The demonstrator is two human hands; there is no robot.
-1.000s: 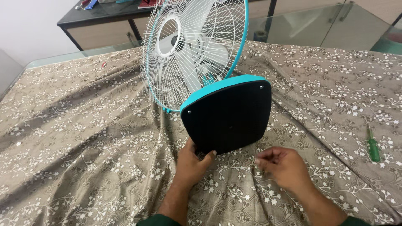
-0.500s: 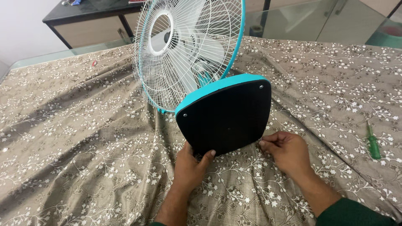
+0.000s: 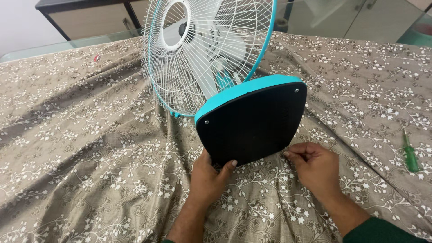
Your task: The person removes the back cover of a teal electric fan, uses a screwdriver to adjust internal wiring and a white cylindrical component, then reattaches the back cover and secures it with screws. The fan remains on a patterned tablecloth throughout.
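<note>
— Two hands were on it, then? How was each grip set?

— The left hand had a holding grip on the bottom edge of the fan's base, thumb laid over the black underside and fingers hidden behind. The right hand sat at about 4 o'clock from the base, fingertips pinched narrow against the lower right edge. I could not tell whether they held anything small or only touched the rim.

— And where was the fan itself?

— Tipped over in the middle of the cloth-covered tabletop, its base turned up towards the camera and its white grille with the teal rim lying off towards 11 o'clock. Two screws showed on the underside, one at 9 o'clock and one at 1 o'clock.

— Which step would you call it?

— I judged it work on the bottom plate, the left hand steadying while the right attended to the lower corner.

— What did any further move call for?

— A firm left hold, I thought, since the tilted base rested on soft, rucked cloth. The green screwdriver lay well apart at 3 o'clock, so the right hand would have had to let go and reach for it.

— Anything else about?

— A small red bit at 10 o'clock, and a dark cabinet beyond.
</note>
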